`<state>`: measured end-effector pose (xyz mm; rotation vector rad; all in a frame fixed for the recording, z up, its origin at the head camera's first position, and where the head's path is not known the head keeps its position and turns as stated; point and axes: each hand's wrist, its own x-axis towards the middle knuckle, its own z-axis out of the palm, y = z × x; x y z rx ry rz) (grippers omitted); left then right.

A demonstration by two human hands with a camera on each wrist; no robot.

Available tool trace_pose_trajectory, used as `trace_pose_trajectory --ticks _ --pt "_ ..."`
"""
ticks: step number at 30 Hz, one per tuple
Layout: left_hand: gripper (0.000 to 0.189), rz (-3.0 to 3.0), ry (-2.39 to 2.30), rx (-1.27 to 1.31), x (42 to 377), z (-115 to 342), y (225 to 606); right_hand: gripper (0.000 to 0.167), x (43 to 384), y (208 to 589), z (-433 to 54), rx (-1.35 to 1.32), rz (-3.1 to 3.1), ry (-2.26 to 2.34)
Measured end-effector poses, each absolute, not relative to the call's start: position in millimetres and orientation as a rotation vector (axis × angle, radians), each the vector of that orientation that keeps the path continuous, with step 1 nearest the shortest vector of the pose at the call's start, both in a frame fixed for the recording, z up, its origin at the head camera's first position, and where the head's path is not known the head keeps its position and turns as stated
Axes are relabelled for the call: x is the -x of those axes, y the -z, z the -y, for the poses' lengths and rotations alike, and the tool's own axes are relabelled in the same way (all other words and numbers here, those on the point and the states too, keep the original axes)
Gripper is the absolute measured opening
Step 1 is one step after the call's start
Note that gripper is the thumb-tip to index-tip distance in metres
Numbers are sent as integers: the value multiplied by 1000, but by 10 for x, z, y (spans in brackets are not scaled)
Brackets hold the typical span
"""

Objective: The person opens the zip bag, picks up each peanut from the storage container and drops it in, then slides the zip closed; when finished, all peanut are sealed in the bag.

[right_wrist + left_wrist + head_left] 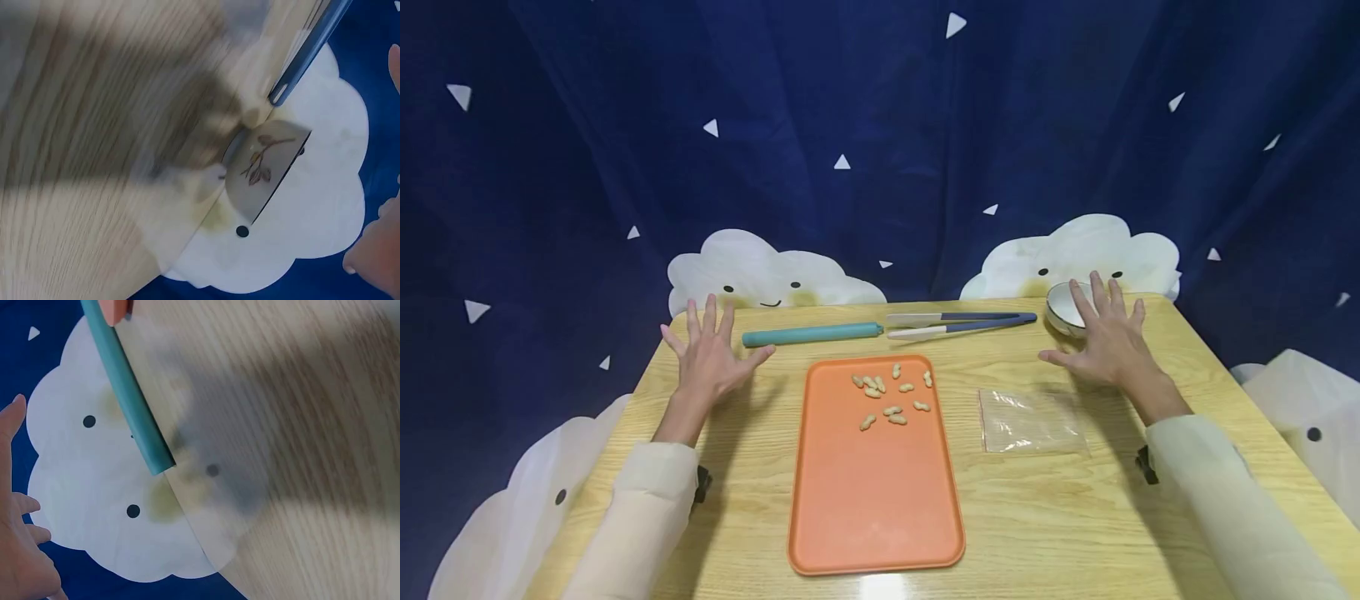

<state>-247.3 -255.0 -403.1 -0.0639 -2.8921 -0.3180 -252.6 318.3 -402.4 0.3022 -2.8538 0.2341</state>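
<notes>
My left hand (706, 360) is raised over the left side of the table, fingers spread, holding nothing. Close to its thumb lies a teal rod (812, 334), which also crosses the left wrist view. Over the right side, my right hand (1108, 346) is spread too and holds nothing. It overlaps a white bowl (1060, 308) in the head view; the right wrist view shows a leaf pattern on the bowl's side (262, 165). Left of the bowl lie blue-handled tongs (977, 323). A clear zip bag (1032, 422) lies flat below the right hand.
An orange tray (876, 508) sits mid-table, with several peanuts (892, 411) in its far half. The wooden table (1037, 533) ends at a dark blue curtain (880, 100) printed with clouds and white triangles.
</notes>
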Motion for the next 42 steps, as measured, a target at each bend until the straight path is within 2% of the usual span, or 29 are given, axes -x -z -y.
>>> trace_pose_trajectory --ticks 21,32,42 --pt "102 2911 594 222 2277 2115 4078 122 2071 4394 -2891 -646 3076 -679" --pt "98 2934 726 383 2186 1792 4091 105 1967 4497 -2730 -805 3090 -701" --pt "94 2961 790 495 2154 1482 4125 91 1908 4531 -2693 -828 3106 -679"
